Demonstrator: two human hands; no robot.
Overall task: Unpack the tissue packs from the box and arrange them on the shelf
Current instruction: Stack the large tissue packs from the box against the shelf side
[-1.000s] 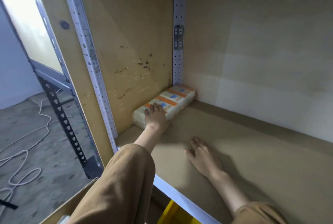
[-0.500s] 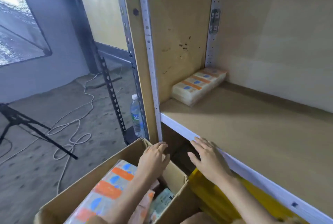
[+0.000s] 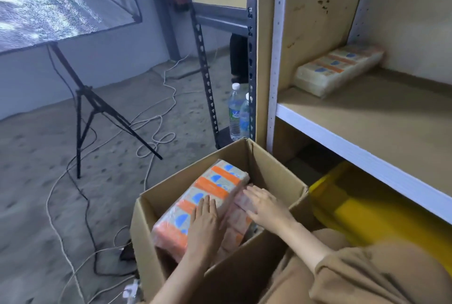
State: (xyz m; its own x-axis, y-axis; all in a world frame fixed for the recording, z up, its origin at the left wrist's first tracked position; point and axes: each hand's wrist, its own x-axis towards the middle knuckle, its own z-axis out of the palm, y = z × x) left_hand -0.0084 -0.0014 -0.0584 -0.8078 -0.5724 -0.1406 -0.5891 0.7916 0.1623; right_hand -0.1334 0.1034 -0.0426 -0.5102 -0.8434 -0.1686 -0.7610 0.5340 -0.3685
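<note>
Fingers have dropped into the box (image 3: 269, 169) since a moment ago — those of the left hand (image 3: 205, 223) lie straight and flat atop the pack (image 3: 212, 187), those of the right hand (image 3: 265, 206) stretch straight along its right edge, none curled round it. Outward, the box stands on the floor by the shelf (image 3: 367, 118), where a first pack (image 3: 340, 69) lies in the back left corner. Fetching the next pack seems in hand — the fingers must next close under its sides, lift it clear and set it beside the first.
</note>
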